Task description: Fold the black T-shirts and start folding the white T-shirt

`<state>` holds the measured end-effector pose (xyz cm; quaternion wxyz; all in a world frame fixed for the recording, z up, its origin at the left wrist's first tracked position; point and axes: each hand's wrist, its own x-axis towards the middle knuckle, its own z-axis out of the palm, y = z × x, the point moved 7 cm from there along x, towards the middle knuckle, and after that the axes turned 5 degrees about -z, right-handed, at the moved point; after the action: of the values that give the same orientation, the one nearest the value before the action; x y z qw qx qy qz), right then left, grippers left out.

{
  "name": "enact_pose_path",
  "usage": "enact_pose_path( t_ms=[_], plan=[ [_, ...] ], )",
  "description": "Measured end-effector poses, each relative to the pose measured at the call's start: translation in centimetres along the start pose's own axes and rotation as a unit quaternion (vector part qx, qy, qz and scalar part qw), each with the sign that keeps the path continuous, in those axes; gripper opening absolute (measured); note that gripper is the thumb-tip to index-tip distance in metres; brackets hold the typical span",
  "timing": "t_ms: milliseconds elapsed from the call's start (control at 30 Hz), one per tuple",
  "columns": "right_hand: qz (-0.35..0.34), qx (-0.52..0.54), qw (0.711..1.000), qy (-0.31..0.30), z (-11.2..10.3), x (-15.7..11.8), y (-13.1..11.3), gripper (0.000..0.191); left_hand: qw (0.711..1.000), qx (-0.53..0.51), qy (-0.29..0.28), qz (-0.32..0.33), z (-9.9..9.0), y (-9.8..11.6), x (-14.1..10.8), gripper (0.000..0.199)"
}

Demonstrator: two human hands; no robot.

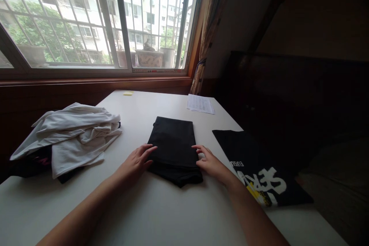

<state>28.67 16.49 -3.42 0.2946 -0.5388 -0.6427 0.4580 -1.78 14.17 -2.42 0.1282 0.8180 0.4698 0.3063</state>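
Note:
A black garment (174,142), folded into a rectangle, lies flat in the middle of the white table. Its near end shows loose layers that come to a blunt point. My left hand (140,159) rests at its left edge, fingers stretched out and the tips on the cloth. At the right edge is my right hand (209,161), its fingers apart and touching the side of the fold. Neither hand grips the cloth. What kind of garment it is cannot be made out from the fold.
Left on the table (138,215) is a crumpled white garment (77,134) over dark cloth (37,161). A black printed T-shirt (259,173) lies along the right edge. Toward the back are printed papers (200,103) and a yellow note (128,93), below a barred window (150,19).

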Motion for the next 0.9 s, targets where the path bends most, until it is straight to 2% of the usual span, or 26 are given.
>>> enact_pose_path(
  t_ms=[67, 167, 467, 600, 800, 900],
  plan=[
    [0.003, -0.001, 1.000, 0.005, 0.0, 0.1, 0.2, 0.064, 0.999, 0.021, -0.023, 0.031, 0.1, 0.3, -0.1, 0.049],
    [0.005, 0.006, 1.000, 0.010, 0.1, 0.2, 0.3, 0.063, 0.998, 0.017, -0.037, 0.039, -0.3, 0.6, -0.1, 0.057],
    [-0.025, 0.118, 0.992, 0.021, -0.3, -1.0, -2.4, 0.058, 0.999, 0.048, -0.003, 0.019, -0.6, 1.2, 0.0, 0.068],
    [0.014, 0.095, 0.995, -0.019, 0.5, -1.2, -1.8, 0.065, 0.998, 0.050, -0.016, 0.024, -0.2, 1.3, -0.1, 0.068],
    [0.033, 0.108, 0.989, -0.096, 1.1, -1.8, -1.2, 0.065, 0.996, 0.062, -0.022, 0.053, -0.3, 2.0, 0.0, 0.044],
    [0.050, 0.100, 0.984, -0.139, 0.9, -2.4, -1.4, 0.061, 0.996, 0.047, -0.033, 0.068, -0.4, 2.6, 0.0, 0.040]
  ],
)
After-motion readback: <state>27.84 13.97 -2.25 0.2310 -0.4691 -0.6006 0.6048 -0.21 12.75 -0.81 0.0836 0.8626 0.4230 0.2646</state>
